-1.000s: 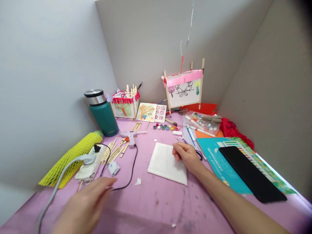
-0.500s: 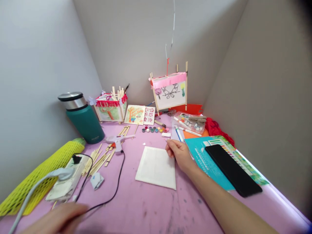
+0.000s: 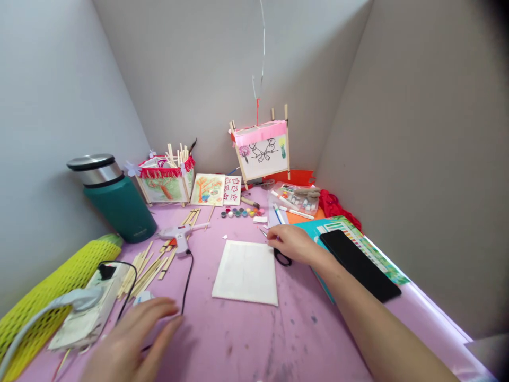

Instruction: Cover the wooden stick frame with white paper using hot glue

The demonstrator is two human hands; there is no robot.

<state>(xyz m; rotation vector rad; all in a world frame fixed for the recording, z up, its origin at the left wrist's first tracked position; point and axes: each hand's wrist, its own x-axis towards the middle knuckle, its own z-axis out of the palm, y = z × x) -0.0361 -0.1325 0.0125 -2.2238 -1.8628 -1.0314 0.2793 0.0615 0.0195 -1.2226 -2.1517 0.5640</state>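
My right hand (image 3: 292, 243) curls over a pair of scissors (image 3: 282, 258) with a black handle, beside the right edge of a square white panel (image 3: 245, 272). The scissors' metal tips poke out past my fingers and point away to the left. My left hand (image 3: 133, 337) is low at the left, thumb and fingers apart, over the black cord of a glue gun (image 3: 182, 237). Nothing shows between its fingers. The white panel lies flat on the pink table between my hands. Part of a small crumpled paper (image 3: 143, 297) shows behind my left hand.
Thin wooden sticks (image 3: 153, 273) lie beside a power strip (image 3: 89, 305). A green bottle (image 3: 121, 204) and a stick-filled box (image 3: 167, 183) stand behind. Paint pots (image 3: 242, 212) lie beyond the panel. A black phone (image 3: 358, 262) rests on a blue booklet (image 3: 306, 229). A decorated lantern (image 3: 262, 154) hangs at the back.
My left hand has moved in from the lower left edge, and its fingers have spread. My right hand is now on the scissors, whose black handle has come into sight. The view has shifted right.
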